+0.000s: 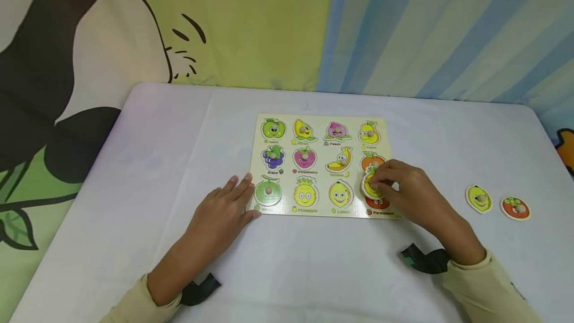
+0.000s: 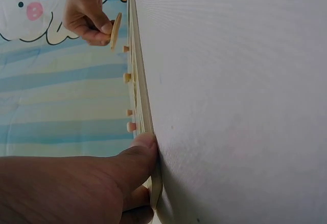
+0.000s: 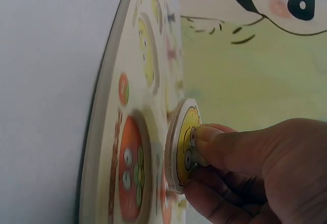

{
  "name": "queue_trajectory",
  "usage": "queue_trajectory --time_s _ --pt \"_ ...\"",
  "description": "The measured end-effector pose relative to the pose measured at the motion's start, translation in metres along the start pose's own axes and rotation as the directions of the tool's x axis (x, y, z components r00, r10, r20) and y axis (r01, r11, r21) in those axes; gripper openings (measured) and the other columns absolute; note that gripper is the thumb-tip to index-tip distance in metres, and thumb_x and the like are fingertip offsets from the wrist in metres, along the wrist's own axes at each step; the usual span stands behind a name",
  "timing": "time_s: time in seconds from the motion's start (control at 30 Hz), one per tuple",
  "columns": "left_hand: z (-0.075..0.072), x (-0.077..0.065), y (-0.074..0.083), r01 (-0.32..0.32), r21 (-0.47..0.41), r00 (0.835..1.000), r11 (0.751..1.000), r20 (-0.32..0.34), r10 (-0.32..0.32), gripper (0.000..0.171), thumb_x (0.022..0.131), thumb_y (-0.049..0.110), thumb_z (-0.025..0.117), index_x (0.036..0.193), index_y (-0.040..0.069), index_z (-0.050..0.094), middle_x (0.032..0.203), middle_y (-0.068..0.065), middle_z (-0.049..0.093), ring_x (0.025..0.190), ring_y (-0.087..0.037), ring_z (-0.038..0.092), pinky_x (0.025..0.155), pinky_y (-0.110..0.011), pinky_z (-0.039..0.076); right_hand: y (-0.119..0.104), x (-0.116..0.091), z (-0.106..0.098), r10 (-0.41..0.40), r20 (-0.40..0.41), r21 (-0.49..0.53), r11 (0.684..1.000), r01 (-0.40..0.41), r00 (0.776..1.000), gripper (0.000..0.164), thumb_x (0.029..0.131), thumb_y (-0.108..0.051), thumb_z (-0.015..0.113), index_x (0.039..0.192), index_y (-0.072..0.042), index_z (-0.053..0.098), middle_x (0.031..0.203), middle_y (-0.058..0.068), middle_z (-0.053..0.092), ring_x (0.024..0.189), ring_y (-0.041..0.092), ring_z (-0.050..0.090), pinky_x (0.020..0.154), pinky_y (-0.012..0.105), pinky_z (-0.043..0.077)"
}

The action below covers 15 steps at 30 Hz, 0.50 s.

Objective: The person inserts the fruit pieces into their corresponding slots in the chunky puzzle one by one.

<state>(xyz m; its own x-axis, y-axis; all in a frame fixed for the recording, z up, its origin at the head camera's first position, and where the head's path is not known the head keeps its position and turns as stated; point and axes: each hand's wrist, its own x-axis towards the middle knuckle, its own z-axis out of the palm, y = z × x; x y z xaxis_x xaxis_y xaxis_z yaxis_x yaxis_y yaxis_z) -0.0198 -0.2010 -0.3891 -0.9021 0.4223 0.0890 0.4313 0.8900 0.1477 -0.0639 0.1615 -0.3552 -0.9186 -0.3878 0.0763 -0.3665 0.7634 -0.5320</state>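
Observation:
A fruit puzzle board lies flat on the table, with labelled fruit pictures in rows. My right hand pinches a pineapple puzzle piece by its knob between thumb and fingers. The piece is tilted over the board's right side, overlapping the orange piece and the persimmon picture; the right wrist view shows its edge raised off the board. My left hand rests at the board's lower left corner, fingers extended along the left side near the melon piece, thumb against the front edge.
A lemon piece and a persimmon piece lie on the white tablecloth, right of the board. Knobbed pieces fill the upper rows; the pineapple picture and lemon picture show bare. A printed curtain hangs behind.

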Motion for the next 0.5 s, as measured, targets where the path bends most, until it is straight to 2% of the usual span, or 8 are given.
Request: queue_trajectory --time_s 0.13,0.37,0.5 --pt "0.001 0.0 0.0 -0.003 -0.005 1.0 1.0 -0.002 0.003 0.063 0.079 0.031 0.083 0.127 -0.002 0.062 0.139 -0.017 0.052 0.126 -0.04 0.05 0.087 -0.053 0.052 -0.008 0.009 0.007 -0.058 -0.002 0.004 0.998 0.058 0.998 0.018 0.078 0.008 0.077 0.087 -0.007 0.075 0.094 -0.001 0.064 0.084 0.013 0.058 0.068 0.035 0.054" --pt "0.0 0.001 0.0 -0.002 -0.009 1.0 1.0 0.005 0.002 0.062 0.079 0.031 0.082 0.128 -0.002 0.062 0.139 -0.016 0.052 0.126 -0.04 0.049 0.088 -0.052 0.052 -0.026 0.025 0.015 -0.113 0.031 0.048 0.993 0.111 0.993 0.015 0.083 0.005 0.074 0.089 -0.008 0.076 0.096 -0.002 0.065 0.091 0.016 0.058 0.077 0.035 0.05" --pt "0.0 0.0 0.0 -0.002 -0.008 1.0 1.0 0.013 0.002 0.062 0.079 0.03 0.082 0.128 -0.002 0.062 0.139 -0.017 0.052 0.126 -0.04 0.05 0.089 -0.053 0.052 -0.037 0.034 0.023 -0.144 0.054 0.069 0.988 0.141 0.988 0.014 0.083 0.003 0.075 0.089 -0.01 0.076 0.092 -0.005 0.064 0.087 0.011 0.058 0.074 0.03 0.052"
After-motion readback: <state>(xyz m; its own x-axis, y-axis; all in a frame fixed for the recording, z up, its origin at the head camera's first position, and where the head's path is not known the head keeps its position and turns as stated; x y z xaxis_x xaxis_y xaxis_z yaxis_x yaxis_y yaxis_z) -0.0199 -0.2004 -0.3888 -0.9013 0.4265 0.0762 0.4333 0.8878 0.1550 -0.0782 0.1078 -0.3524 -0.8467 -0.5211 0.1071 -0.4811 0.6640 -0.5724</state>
